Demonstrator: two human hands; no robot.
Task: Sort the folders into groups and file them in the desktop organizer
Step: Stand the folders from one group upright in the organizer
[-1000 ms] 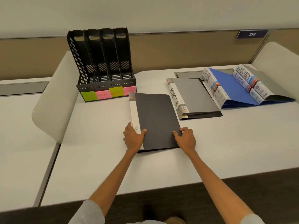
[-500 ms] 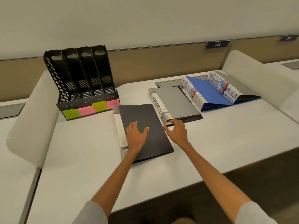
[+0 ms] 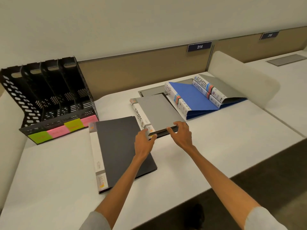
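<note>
A dark grey folder (image 3: pixel 119 146) lies flat on the white desk (image 3: pixel 58 180) with its white spine to the left. Behind it, to the right, a light grey folder (image 3: pixel 157 112) marked SPORTS rests on another dark folder. My left hand (image 3: pixel 144 141) grips its near left corner at the spine. My right hand (image 3: pixel 180 135) holds its near edge, thumb under the cover. Further right lie a blue folder (image 3: pixel 194 98) marked HR and two ADMIN folders (image 3: pixel 214 90). The black desktop organizer (image 3: pixel 48 97) stands at the back left, its slots empty.
Green and pink labels (image 3: pixel 58 131) run along the organizer's front. White curved dividers (image 3: pixel 245 82) flank the desk on both sides. A tan partition with a sign reading 214 (image 3: pixel 199 46) closes the back. The desk's front edge drops to a dark floor.
Both hands have left the dark grey folder and moved back and right onto the near edge of the SPORTS folder. The camera has turned to the right.
</note>
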